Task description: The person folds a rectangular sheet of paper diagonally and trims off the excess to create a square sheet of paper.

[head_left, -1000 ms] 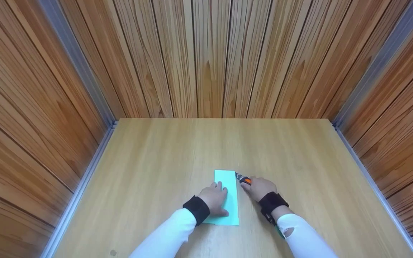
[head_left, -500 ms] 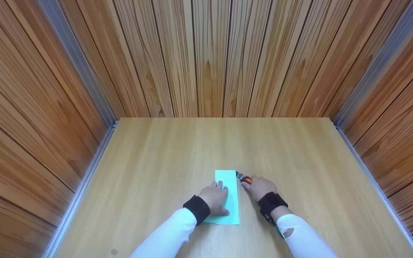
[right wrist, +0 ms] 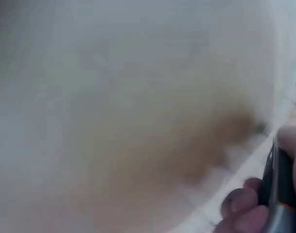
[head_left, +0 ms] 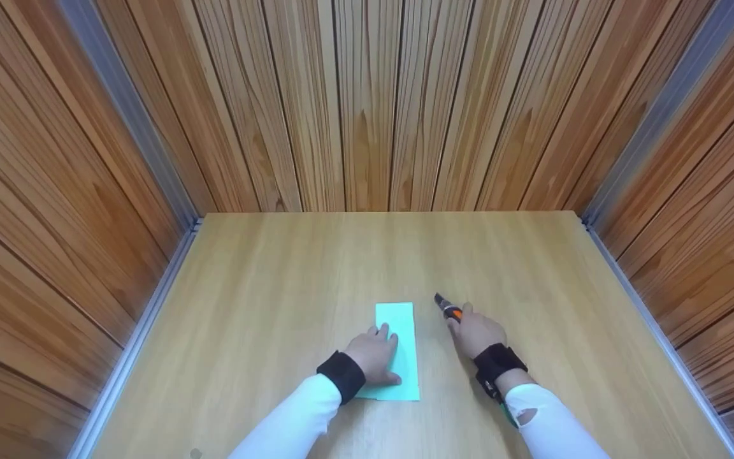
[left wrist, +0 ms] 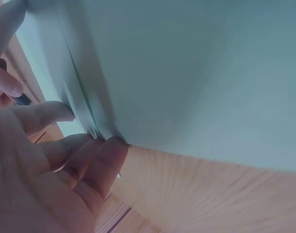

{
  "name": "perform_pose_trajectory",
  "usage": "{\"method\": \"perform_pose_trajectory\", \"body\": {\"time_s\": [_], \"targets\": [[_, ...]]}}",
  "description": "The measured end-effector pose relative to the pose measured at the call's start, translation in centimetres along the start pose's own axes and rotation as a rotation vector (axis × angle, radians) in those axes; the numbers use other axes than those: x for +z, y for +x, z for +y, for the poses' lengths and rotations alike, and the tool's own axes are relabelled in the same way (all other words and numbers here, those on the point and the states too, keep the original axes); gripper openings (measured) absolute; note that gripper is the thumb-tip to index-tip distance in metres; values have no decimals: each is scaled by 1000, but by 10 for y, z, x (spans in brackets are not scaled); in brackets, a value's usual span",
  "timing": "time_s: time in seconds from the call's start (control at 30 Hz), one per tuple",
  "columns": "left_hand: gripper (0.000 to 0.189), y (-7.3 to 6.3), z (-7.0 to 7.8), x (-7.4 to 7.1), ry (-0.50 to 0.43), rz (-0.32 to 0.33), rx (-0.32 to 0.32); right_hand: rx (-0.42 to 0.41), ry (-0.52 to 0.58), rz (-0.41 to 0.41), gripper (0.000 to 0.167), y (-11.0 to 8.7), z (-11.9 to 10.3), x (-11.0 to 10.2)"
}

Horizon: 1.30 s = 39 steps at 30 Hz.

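Observation:
A turquoise sheet of paper (head_left: 408, 357), longer than wide, lies on the table with its long side running away from me. Over its left part my left hand (head_left: 372, 357) rests with fingers spread, pressing it down. In the left wrist view, a long narrow slit or fold line runs through the paper (left wrist: 186, 73) near the fingertips. My right hand (head_left: 478, 333) grips a utility knife (head_left: 447, 306) with a black and orange handle, to the right of the paper and apart from it. The right wrist view is blurred, with the knife handle (right wrist: 281, 179) at its right edge.
The wooden table (head_left: 278, 274) is bounded by plank walls (head_left: 367, 127) at the back and both sides. Metal rails (head_left: 150, 331) run along its side edges. Black bands (head_left: 341, 376) circle both wrists. A small grey spot (head_left: 195, 453) marks the front left.
My right hand has drawn the knife off the paper's right edge, to the right and slightly farther away from me. The left hand stays on the paper; the head view has shifted a little.

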State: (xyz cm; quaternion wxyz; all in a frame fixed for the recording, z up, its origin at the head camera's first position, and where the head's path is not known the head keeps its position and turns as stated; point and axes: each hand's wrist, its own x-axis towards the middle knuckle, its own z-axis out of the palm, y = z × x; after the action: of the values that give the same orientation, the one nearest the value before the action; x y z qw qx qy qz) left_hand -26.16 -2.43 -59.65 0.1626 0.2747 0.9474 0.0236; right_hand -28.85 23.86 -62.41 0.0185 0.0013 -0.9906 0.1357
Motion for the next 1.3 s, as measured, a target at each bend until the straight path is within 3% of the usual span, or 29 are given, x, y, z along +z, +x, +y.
{"method": "perform_pose_trajectory", "body": {"time_s": [0.17, 0.27, 0.63, 0.83, 1.1, 1.3], "targets": [[91, 1, -1, 3, -3, -6, -4, -13, 8, 136, 34, -2, 22, -13], [91, 3, 0, 4, -2, -5, 0, 3, -9, 157, 32, -3, 42, -23], [92, 0, 2, 0, -14, -10, 4, 150, -35, 85, 37, -6, 101, -42], [92, 2, 1, 1, -3, -3, 9, 199, -48, 73, 39, -12, 110, -40], [94, 2, 1, 3, 8, 19, 8, 279, -7, -61, 33, -13, 112, -44], [93, 0, 2, 0, -20, 9, 0, 279, -19, -86, 34, -13, 115, -44]]}}
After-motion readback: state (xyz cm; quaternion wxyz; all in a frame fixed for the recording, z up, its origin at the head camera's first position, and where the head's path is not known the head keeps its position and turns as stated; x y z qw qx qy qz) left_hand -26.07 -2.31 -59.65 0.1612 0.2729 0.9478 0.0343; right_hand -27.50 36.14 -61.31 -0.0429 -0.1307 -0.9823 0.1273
